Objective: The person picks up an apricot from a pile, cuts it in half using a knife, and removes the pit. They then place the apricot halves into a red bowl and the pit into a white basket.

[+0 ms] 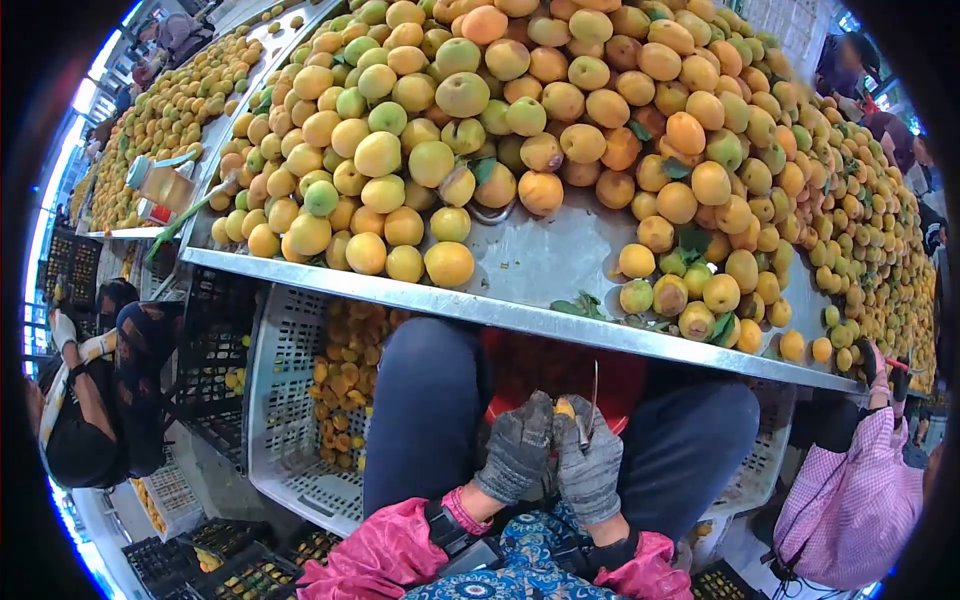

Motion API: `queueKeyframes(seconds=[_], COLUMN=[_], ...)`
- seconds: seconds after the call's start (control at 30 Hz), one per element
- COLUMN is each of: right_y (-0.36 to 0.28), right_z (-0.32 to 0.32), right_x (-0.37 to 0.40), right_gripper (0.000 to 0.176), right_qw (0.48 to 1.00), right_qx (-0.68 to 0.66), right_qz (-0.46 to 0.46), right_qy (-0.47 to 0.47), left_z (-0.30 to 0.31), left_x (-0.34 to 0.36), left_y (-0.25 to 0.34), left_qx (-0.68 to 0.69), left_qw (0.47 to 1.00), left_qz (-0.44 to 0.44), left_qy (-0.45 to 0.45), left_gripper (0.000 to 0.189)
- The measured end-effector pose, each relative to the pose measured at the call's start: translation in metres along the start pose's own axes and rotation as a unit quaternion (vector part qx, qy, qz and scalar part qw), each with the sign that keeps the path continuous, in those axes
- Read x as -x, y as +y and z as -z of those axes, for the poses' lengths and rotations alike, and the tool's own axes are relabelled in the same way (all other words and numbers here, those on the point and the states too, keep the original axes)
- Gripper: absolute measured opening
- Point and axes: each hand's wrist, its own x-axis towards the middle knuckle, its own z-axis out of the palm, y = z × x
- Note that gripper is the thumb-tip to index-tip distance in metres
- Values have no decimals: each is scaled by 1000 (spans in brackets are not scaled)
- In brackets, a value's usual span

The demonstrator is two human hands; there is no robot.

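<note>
Both of my hands wear grey gloves and meet above a red basin (495, 405) between my knees. My left hand (518, 446) is closed around a small yellow-orange fruit (565, 408), mostly hidden by the fingers. Closed on a thin curved knife (595, 385), my right hand (590, 460) touches the same fruit, with the blade pointing up. Ahead, a metal table (540, 255) carries a large heap of yellow, orange and greenish fruit (460, 95), some with brown spots, and a few green leaves (580, 305).
A pale crate (280, 440) with cut fruit stands beside my left knee; black crates (215, 350) are farther left. A co-worker (90, 390) sits at the left, another in pink checks (850, 490) at the right. A bottle (160, 185) lies on the left table.
</note>
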Motion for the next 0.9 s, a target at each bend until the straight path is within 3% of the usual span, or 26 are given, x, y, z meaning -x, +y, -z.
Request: queueKeyframes(seconds=[0.07, 0.1, 0.17, 0.2, 0.27, 0.3, 0.33, 0.37, 0.4, 0.43, 0.47, 0.5, 0.53, 0.57, 0.6, 0.73, 0.8, 0.83, 0.87, 0.9], right_y=[-1, -5, -10, -6, 0, 0, 1, 3, 3, -4, -6, -7, -9, -9, -12, -25, -32, -34, -36, -38], right_z=[-2, 1, 4, 5, 10, 18, 21, 23, 26, 24, 24, 23, 22, 30, 32, 36, 37, 37, 37, 37], right_x=[1, 2, 0, 0, -6, -6, -5, -2, -1, 0, 1, 3, 5, 1, 1, 2, 3, 5, 5, 6], right_gripper=[31, 31, 38, 38, 47, 60, 60, 64, 68, 71, 71, 70, 69, 69, 69, 69, 65, 65, 63, 61], right_qw=[998, 1000, 986, 986, 925, 891, 894, 856, 811, 832, 834, 859, 882, 797, 799, 798, 766, 767, 756, 745], right_qx=[43, -21, -129, -131, -340, -385, -382, -457, -527, -500, -498, -469, -439, -541, -538, -539, -571, -569, -578, -587], right_qz=[46, -3, -104, -100, -169, -240, -233, -234, -233, -228, -223, -195, -166, -252, -248, -234, -272, -272, -284, -296], right_qy=[13, 20, 26, 25, 17, -20, -19, -59, -100, -80, -82, -62, -42, -98, -101, -132, -115, -115, -112, -110], left_z=[1, -2, -3, -3, 5, 12, 15, 11, 13, 29, 39, 30, 33, 38, 43, 65, 66, 73, 74, 76], left_x=[1, 11, 8, 6, -5, -11, -16, -13, -13, -27, -36, -25, -25, -27, -29, -37, -26, -29, -28, -26], left_y=[-2, -5, -5, -4, 3, 4, 5, 7, 11, 23, 29, 22, 22, 23, 25, 37, 30, 32, 28, 21], left_qx=[82, 66, 61, 56, 71, 164, 254, 390, 394, 533, 644, 632, 634, 684, 726, 711, 680, 720, 722, 760], left_qw=[995, 994, 995, 996, 996, 977, 942, 882, 881, 755, 591, 630, 631, 540, 442, 412, 580, 502, 501, 432], left_qz=[39, 35, 23, 8, 12, 94, 173, 254, 251, 377, 483, 449, 446, 488, 522, 561, 427, 462, 461, 465], left_qy=[-31, -79, -71, -70, -53, -94, -136, -78, -76, -66, -54, -51, -48, -60, -73, -102, -137, -125, -124, -137], left_gripper=[34, 53, 49, 47, 40, 36, 31, 23, 23, 28, 35, 44, 44, 42, 41, 52, 56, 58, 58, 55])
